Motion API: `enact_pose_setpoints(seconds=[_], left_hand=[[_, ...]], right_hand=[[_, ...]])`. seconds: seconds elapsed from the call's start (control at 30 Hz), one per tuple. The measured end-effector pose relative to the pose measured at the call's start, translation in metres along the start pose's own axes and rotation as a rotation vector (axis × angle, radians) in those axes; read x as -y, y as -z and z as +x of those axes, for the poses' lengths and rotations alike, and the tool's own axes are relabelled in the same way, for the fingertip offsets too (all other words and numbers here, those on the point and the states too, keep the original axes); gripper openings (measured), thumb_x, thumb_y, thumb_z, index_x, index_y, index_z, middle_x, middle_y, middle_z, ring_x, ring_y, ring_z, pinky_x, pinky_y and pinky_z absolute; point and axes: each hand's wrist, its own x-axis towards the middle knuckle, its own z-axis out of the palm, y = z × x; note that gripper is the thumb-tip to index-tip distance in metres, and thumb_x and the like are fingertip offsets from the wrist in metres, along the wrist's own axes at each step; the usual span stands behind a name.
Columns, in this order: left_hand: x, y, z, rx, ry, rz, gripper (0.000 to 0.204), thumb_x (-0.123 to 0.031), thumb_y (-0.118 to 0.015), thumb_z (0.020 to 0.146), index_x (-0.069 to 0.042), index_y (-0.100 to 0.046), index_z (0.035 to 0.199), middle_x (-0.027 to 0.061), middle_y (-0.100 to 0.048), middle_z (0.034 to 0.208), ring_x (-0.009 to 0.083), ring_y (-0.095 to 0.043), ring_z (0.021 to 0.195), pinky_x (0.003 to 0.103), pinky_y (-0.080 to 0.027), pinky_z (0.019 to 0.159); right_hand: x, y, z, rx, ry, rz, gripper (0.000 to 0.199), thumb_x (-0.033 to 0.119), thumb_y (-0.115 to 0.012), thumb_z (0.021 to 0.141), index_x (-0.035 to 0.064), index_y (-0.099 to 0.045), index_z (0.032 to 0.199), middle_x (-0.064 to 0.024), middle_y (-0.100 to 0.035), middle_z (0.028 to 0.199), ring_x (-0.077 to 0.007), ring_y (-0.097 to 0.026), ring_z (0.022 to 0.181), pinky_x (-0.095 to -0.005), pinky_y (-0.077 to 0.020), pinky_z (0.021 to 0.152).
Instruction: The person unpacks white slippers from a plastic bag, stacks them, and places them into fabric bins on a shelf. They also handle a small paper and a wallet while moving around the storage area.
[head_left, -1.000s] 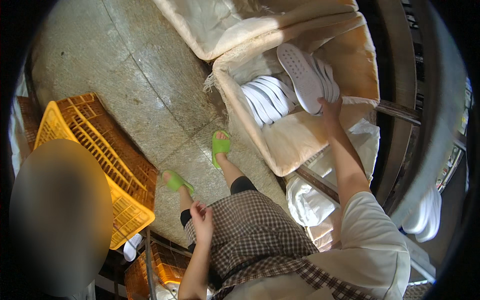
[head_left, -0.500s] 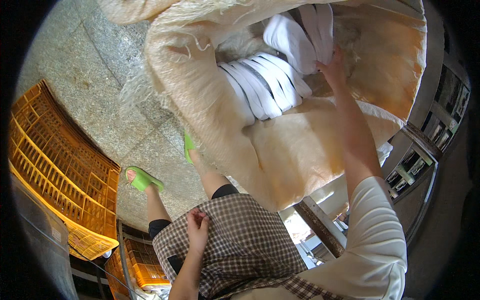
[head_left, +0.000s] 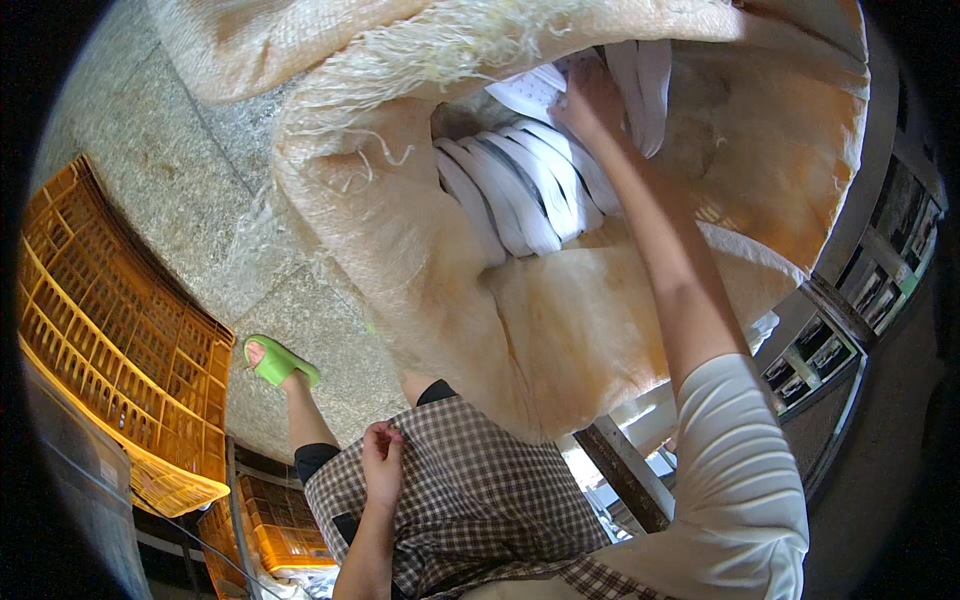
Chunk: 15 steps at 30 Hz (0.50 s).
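Here, right hand (head_left: 593, 100) touches one dotted sole (head_left: 527, 93), grip unclear; left hand (head_left: 382, 465) curls closed.

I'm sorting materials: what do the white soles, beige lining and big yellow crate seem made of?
White soles: foam or rubber perhaps, smooth, matt, edges rounded. Beige lining: likely woven plastic, dull, strands frayed. Big yellow crate: apparently moulded plastic, slightly shiny, regular lattice.

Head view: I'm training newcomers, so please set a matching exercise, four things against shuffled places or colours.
1. Right hand
2. Left hand
3. Slide sandal
4. Larger plastic crate

A. green
B. yellow-orange, at picture's left
C. at white shoe soles inside the cloth-lined bin
D. in front of the checked apron

Pairs: 1-C; 2-D; 3-A; 4-B
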Motion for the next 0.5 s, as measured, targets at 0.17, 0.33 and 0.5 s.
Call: enact_pose_setpoints(seconds=[0.17, 0.33, 0.5], left_hand=[[0.007, 0.005, 0.002, 0.023, -0.012, -0.059, 0.021, -0.011, -0.055, 0.09, -0.001, -0.047, 0.107, 0.0032, -0.054, 0.089, 0.0116, -0.052, 0.081, 0.025, -0.043, 0.077], [0.008, 0.009, 0.002, 0.035, 0.0, -0.07, 0.009, -0.008, -0.05, 0.092, -0.002, -0.048, 0.099, 0.0043, -0.054, 0.09, 0.0117, -0.051, 0.08, 0.025, -0.043, 0.076], [0.01, 0.012, 0.002, 0.014, 0.027, -0.037, 0.009, -0.009, -0.05, 0.092, -0.002, -0.049, 0.098, 0.0034, -0.053, 0.088, 0.0107, -0.05, 0.078, 0.025, -0.042, 0.073]], right_hand=[[0.005, 0.007, -0.012, 0.198, -0.091, 0.061, 0.055, 0.032, -0.071, 0.072, 0.003, -0.052, 0.114, -0.0196, -0.059, 0.105, -0.0339, -0.056, 0.1, -0.0406, -0.0451, 0.085], [0.018, 0.017, -0.045, 0.304, -0.002, 0.574, 0.055, 0.033, -0.064, 0.081, -0.0062, -0.051, 0.116, -0.0264, -0.052, 0.119, -0.0377, -0.052, 0.107, -0.0377, -0.0398, 0.095], [-0.017, 0.033, -0.014, -0.13, -0.085, 0.243, 0.049, 0.023, -0.064, 0.078, -0.0033, -0.05, 0.117, -0.0236, -0.053, 0.116, -0.0367, -0.05, 0.11, -0.0438, -0.0407, 0.094]])
